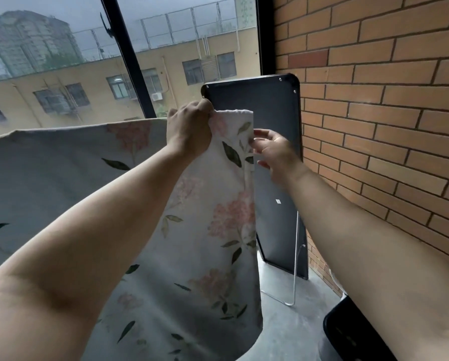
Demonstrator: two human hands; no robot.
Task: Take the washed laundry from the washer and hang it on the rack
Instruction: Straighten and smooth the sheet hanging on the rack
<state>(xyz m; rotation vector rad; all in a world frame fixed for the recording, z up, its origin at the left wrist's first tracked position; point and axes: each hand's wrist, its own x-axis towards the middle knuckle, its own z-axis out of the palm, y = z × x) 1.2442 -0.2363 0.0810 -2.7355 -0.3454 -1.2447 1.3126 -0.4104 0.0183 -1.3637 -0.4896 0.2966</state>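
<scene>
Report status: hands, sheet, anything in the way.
Left hand grips top corner of floral sheet. Right hand at its side edge, grip unclear. Dark panel stands close behind.
</scene>
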